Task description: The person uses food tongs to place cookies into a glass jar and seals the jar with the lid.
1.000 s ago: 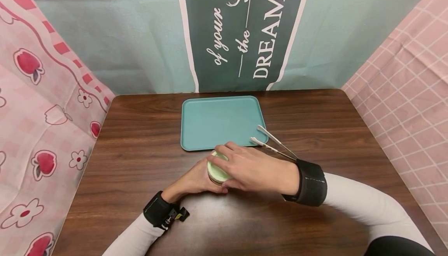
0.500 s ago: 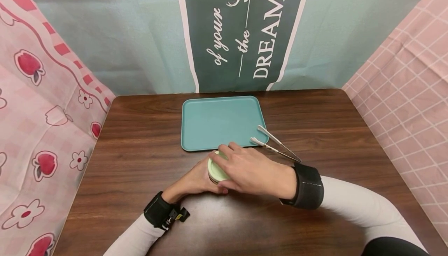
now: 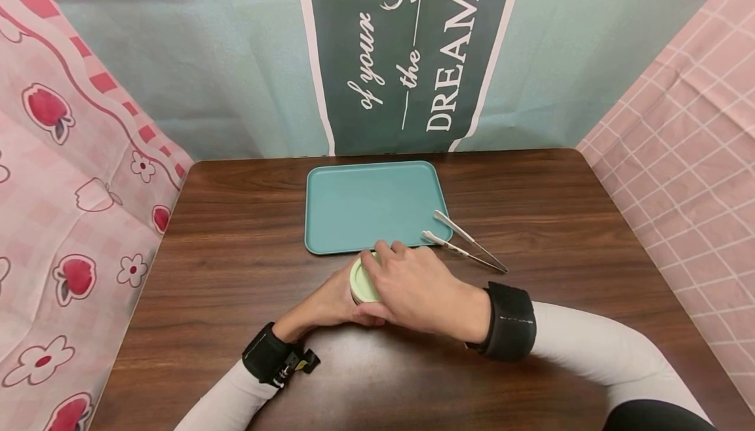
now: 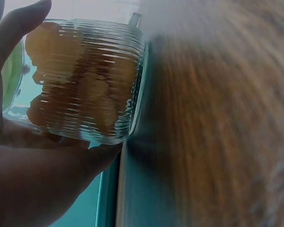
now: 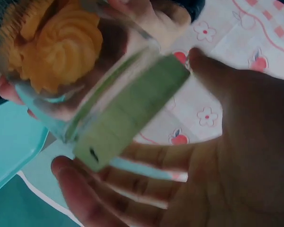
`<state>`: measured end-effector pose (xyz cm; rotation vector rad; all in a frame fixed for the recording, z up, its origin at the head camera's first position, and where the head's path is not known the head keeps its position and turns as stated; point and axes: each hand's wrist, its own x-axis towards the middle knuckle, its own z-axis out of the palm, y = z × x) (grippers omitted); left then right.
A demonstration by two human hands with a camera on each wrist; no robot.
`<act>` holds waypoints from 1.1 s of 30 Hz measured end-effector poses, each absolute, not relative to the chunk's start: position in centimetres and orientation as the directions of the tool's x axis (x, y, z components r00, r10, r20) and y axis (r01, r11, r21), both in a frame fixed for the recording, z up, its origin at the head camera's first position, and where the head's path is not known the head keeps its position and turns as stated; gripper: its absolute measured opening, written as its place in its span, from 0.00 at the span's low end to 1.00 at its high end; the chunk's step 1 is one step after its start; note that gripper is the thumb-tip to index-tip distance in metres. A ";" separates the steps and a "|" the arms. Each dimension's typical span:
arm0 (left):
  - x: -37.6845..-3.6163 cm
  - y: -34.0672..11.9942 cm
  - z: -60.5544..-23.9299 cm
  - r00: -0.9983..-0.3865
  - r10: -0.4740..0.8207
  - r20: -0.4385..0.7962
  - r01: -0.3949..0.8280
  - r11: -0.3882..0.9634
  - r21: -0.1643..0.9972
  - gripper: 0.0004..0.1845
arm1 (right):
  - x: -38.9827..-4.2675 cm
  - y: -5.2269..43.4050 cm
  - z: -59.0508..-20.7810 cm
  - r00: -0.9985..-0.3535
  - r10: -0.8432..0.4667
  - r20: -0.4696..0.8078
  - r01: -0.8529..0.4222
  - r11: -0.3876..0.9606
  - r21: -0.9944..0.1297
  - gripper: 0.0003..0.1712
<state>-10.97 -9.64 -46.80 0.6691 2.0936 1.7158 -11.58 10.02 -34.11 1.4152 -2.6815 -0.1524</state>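
Jar (image 3: 361, 287) first, at the table's (image 3: 236, 267) near middle, just short of the tray (image 3: 371, 205). My left hand (image 3: 327, 305) wraps its ribbed glass wall; my right hand (image 3: 413, 287) curls over the green lid (image 3: 358, 279). Right of them lie tongs (image 3: 466, 247). Blurred wrist views suggest cookies (image 5: 61, 45) inside. I'd judge it heavy, slick and breakable: hold low on the ribs.
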 end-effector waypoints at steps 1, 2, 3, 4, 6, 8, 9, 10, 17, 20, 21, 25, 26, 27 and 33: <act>-11.0 -9.6 -46.8 -0.826 0.563 0.028 0.138 0.154 0.978 0.53 | -11.8 10.2 -33.9 -0.555 -0.831 0.017 -0.824 0.553 0.121 0.48; -11.0 -9.6 -46.8 -0.825 0.565 0.032 0.144 0.156 0.977 0.53 | -12.0 10.3 -33.7 -0.541 -0.841 -0.010 -0.838 0.538 0.095 0.49; -11.0 -9.6 -46.8 -0.823 0.568 0.037 0.152 0.157 0.976 0.53 | -12.3 10.5 -33.5 -0.518 -0.855 -0.030 -0.855 0.515 0.059 0.49; -11.1 -9.5 -46.8 -0.821 0.570 0.046 0.159 0.150 0.976 0.53 | -12.7 10.7 -33.2 -0.486 -0.873 -0.045 -0.874 0.485 0.016 0.49; -11.1 -9.5 -46.8 -0.818 0.572 0.056 0.167 0.143 0.976 0.54 | -13.4 11.1 -32.8 -0.407 -0.910 -0.073 -0.909 0.412 -0.063 0.48; -11.1 -9.5 -46.8 -0.815 0.576 0.067 0.177 0.137 0.975 0.54 | -14.0 11.4 -32.4 -0.319 -0.943 -0.093 -0.937 0.329 -0.117 0.46; -11.0 -9.5 -46.8 -0.814 0.576 0.066 0.173 0.132 0.976 0.55 | -14.3 11.5 -32.1 -0.282 -0.953 -0.107 -0.947 0.295 -0.126 0.46; -11.0 -9.5 -46.8 -0.815 0.576 0.063 0.168 0.131 0.977 0.55 | -14.5 11.5 -31.9 -0.255 -0.959 -0.127 -0.954 0.271 -0.129 0.46; -10.8 -9.6 -46.8 -0.823 0.568 0.025 0.142 0.163 0.976 0.57 | -15.3 11.6 -31.3 -0.182 -0.961 -0.209 -0.970 0.211 -0.125 0.46; -10.8 -9.6 -46.7 -0.820 0.573 0.020 0.130 0.152 0.980 0.58 | -15.3 11.5 -31.3 -0.176 -0.962 -0.211 -0.971 0.204 -0.121 0.44; -10.8 -9.6 -46.7 -0.819 0.573 0.020 0.127 0.147 0.981 0.58 | -15.3 11.5 -31.2 -0.176 -0.962 -0.210 -0.972 0.204 -0.118 0.44; -10.9 -9.5 -46.7 -0.820 0.573 0.024 0.133 0.150 0.980 0.58 | -15.3 11.3 -31.2 -0.189 -0.961 -0.204 -0.972 0.212 -0.099 0.43; -10.9 -9.5 -46.7 -0.819 0.573 0.027 0.137 0.149 0.979 0.57 | -15.3 11.2 -31.2 -0.194 -0.960 -0.201 -0.972 0.215 -0.090 0.43; -10.9 -9.5 -46.7 -0.820 0.572 0.026 0.136 0.151 0.979 0.57 | -15.3 11.2 -31.3 -0.202 -0.959 -0.198 -0.972 0.221 -0.077 0.42; -11.0 -9.4 -46.7 -0.819 0.572 0.029 0.127 0.133 0.983 0.53 | -15.1 10.9 -31.7 -0.268 -0.951 -0.155 -0.963 0.265 0.035 0.40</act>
